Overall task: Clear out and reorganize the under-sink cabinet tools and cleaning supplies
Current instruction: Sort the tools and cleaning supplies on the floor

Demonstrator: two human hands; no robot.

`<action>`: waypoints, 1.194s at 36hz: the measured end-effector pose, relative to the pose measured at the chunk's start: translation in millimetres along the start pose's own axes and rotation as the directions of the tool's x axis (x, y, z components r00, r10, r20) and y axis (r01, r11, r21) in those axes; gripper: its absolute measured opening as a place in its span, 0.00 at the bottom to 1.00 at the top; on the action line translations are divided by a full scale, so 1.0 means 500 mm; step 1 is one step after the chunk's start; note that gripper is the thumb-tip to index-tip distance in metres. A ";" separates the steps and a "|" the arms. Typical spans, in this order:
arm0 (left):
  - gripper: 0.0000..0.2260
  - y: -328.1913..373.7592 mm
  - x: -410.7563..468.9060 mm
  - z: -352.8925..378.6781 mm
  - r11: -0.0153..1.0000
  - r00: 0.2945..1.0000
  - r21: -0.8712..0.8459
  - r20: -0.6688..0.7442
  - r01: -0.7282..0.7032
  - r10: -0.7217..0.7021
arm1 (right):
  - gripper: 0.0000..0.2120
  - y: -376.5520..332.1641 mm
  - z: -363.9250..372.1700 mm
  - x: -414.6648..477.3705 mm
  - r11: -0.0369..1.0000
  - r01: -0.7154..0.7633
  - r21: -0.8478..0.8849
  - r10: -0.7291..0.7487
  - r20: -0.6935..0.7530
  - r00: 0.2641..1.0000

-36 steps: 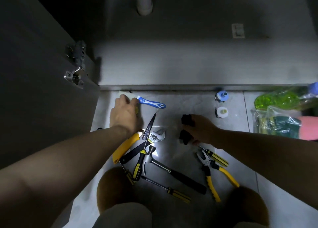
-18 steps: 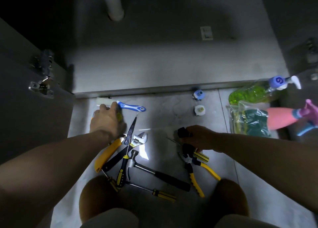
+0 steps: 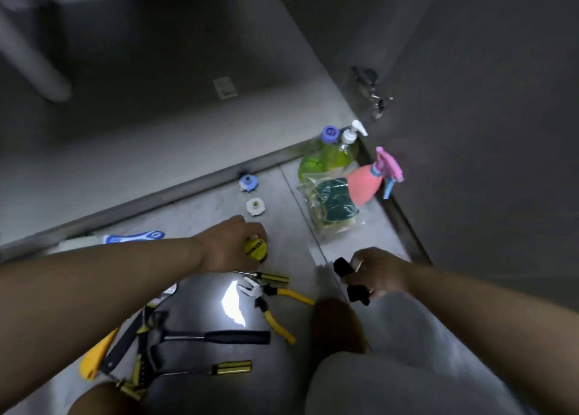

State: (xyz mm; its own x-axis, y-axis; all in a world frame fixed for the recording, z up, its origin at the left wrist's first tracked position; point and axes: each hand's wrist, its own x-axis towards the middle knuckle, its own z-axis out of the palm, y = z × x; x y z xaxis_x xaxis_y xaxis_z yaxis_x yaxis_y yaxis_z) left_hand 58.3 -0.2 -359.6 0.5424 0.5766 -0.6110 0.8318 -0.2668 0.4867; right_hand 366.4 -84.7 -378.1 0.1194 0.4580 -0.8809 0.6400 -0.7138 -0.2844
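I watch the left hand (image 3: 230,245), moved right, grip a yellow disc (image 3: 255,248) on grey tiles (image 3: 194,220) before the cabinet (image 3: 156,117); right hand (image 3: 374,273) clutches a torch (image 3: 349,284).

The left hand (image 3: 230,245) grips a round yellow object (image 3: 255,248) on the grey floor (image 3: 200,220). At its twelve o'clock lie a white cap (image 3: 256,207) and, beyond it, a blue cap (image 3: 248,182). At its three o'clock the right hand (image 3: 380,272) holds a black flashlight (image 3: 342,265). At six o'clock lie yellow-handled pliers (image 3: 275,305), a hammer (image 3: 216,338) and a screwdriver (image 3: 232,367). At one o'clock are green soap bottles (image 3: 326,159), a pink spray bottle (image 3: 365,184) and bagged sponges (image 3: 335,206).
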 end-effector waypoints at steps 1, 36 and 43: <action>0.21 0.023 0.008 0.006 1.000 1.000 -0.008 0.011 -0.016 0.016 | 0.11 0.031 -0.001 0.012 0.998 -0.023 0.063 0.026 -0.046 0.999; 0.22 0.216 0.154 0.234 0.903 0.961 -0.422 -0.272 -0.077 -0.045 | 0.09 0.086 0.127 0.033 0.627 0.154 0.764 -0.115 -0.105 0.988; 0.23 0.187 0.142 0.231 0.904 0.966 -0.426 -0.244 -0.029 -0.084 | 0.12 0.104 0.097 0.066 0.627 0.228 0.745 0.068 -0.344 0.937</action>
State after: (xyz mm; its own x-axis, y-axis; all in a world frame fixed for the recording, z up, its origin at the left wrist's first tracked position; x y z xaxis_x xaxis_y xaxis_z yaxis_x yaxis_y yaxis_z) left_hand 188.2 -73.5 -429.4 0.4254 0.7677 -0.4792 0.6864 0.0714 0.7237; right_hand 367.0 -132.5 -440.3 0.4163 0.5628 -0.7141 -0.1368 -0.7377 -0.6611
